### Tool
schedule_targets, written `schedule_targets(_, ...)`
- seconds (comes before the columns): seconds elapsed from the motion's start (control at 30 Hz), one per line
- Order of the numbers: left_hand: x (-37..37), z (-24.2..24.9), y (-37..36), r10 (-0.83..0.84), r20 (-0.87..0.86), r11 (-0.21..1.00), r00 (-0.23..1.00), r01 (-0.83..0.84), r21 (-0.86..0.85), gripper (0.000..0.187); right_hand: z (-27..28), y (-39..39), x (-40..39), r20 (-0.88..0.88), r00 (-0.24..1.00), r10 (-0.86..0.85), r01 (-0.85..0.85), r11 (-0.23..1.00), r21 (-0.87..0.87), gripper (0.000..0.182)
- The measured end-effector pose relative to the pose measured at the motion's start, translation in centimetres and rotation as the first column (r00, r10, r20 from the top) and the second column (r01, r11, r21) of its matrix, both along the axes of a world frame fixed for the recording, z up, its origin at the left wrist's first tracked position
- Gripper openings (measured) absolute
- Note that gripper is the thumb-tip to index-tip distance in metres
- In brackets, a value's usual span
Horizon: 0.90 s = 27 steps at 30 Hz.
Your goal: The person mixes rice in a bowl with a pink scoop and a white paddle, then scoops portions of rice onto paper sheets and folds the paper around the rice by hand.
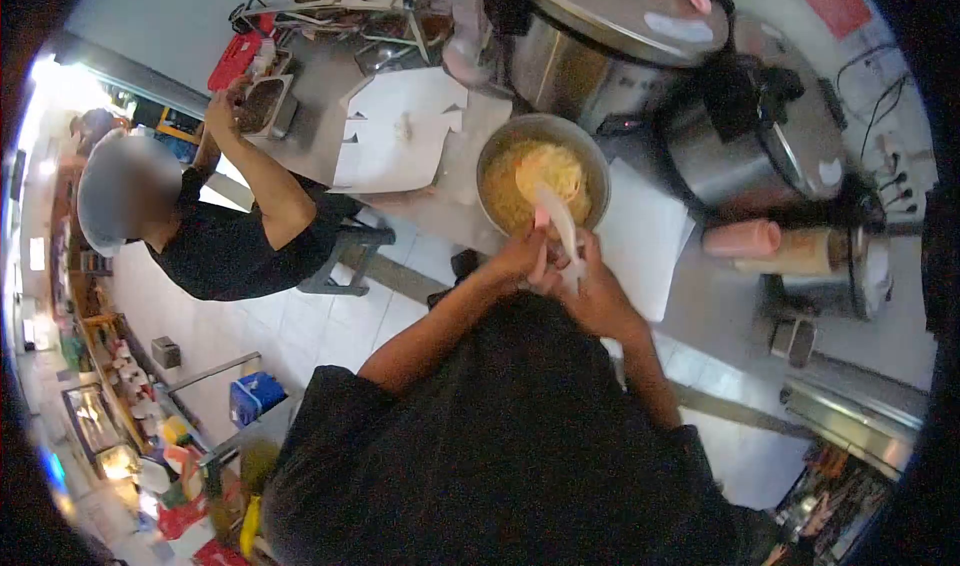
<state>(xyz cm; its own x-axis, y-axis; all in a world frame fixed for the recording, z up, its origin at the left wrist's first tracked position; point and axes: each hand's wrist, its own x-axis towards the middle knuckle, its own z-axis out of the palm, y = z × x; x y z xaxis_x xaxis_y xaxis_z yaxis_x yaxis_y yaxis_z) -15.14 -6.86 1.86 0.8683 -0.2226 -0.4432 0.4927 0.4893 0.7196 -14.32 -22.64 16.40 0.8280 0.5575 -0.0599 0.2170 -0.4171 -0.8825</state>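
Just in front of my body, both hands are close together at the near rim of a round metal pot (484, 156). Yellowish food (507, 181) fills the pot, with a paler mound (550, 173) at its middle. My left hand (522, 258) is closed at a small pink piece (541, 216), perhaps a handle; its full shape is hidden. My right hand (597, 291) is closed around the lower end of a long, pale, flat utensil (563, 228), whose upper end reaches over the food. Blur hides the exact finger contact.
White card sheets (395, 141) (640, 236) lie on both sides of the pot. Two large lidded cookers (570, 66) (720, 156) stand behind and right, near a pink cup (742, 238). At left, a seated co-worker (230, 236) reaches toward a metal tray (265, 106) and red container (235, 61).
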Motion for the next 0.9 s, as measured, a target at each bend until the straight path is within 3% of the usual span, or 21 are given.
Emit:
schedule_targets(0.07,-0.3,5.1,2.4,-0.118,-0.076,0.982,0.99,0.127,0.14,0.043,-1.0,-1.6,0.6,-0.035,0.999,-0.011,0.013,0.999,0.034,0.043)
schedule_targets(0.13,-0.4,5.8,3.4,-0.147,-0.098,0.983,0.984,0.157,0.095,0.047,-1.1,-3.3,1.8,-0.058,0.997,-0.054,0.052,0.998,-0.032,0.035)
schedule_targets(0.17,-0.4,6.4,3.5,-0.157,-0.122,0.98,0.98,0.169,0.1,0.049,-1.4,-3.7,2.3,-0.132,0.988,-0.085,0.089,0.996,0.021,0.024)
schedule_targets(0.23,-0.7,8.1,4.1,-0.178,-0.177,0.971,0.968,0.202,0.128,0.053,-0.5,-3.9,3.4,-0.116,0.988,-0.099,0.096,0.995,-0.037,0.022)
schedule_targets(0.3,-1.6,8.1,3.9,-0.095,-0.187,0.99,0.978,0.113,0.09,0.049,1.2,-3.5,3.9,-0.094,0.985,-0.145,0.135,0.985,-0.107,0.018)
schedule_targets(0.33,-2.0,8.0,3.7,-0.057,-0.195,0.995,0.979,0.071,0.067,0.047,1.0,-3.2,4.0,-0.035,0.985,-0.171,0.166,0.979,-0.116,0.018)
schedule_targets(0.4,-2.4,8.2,3.3,-0.06,-0.126,0.972,0.99,0.087,0.217,0.046,0.5,-3.0,3.8,0.086,0.972,-0.221,0.231,0.964,-0.135,0.02)
schedule_targets(0.53,-2.1,9.4,2.6,-0.066,-0.101,0.902,0.993,0.103,0.419,0.042,-1.1,-1.5,3.0,0.197,0.968,-0.153,0.207,0.934,-0.29,0.035)
schedule_targets(0.63,-2.2,6.1,2.8,-0.094,0.012,0.849,0.996,0.074,0.523,0.039,-2.5,0.5,2.3,0.283,0.957,-0.063,0.179,0.895,-0.408,0.05)
schedule_targets(0.7,-2.2,3.7,3.4,-0.156,-0.02,0.827,0.988,0.142,0.544,0.04,-3.7,1.5,2.7,0.245,0.959,-0.141,0.24,0.863,-0.445,0.048)
schedule_targets(0.77,-2.3,1.2,3.7,-0.177,0.114,0.814,0.978,0.081,0.575,0.043,-4.0,1.8,3.2,0.245,0.956,-0.162,0.265,0.835,-0.482,0.047)
schedule_targets(0.8,-2.4,0.8,3.6,-0.171,0.261,0.812,0.95,-0.014,0.584,0.044,-3.9,1.9,3.4,0.262,0.954,-0.147,0.264,0.825,-0.499,0.048)
schedule_targets(0.87,-2.3,0.0,3.8,-0.156,0.292,0.81,0.944,-0.047,0.584,0.046,-4.5,2.1,4.2,0.305,0.94,-0.149,0.296,0.803,-0.518,0.05)
schedule_targets(0.9,-2.3,1.9,3.9,-0.146,0.173,0.815,0.974,0.019,0.58,0.047,-5.6,2.0,4.7,0.327,0.93,-0.166,0.324,0.789,-0.522,0.051)
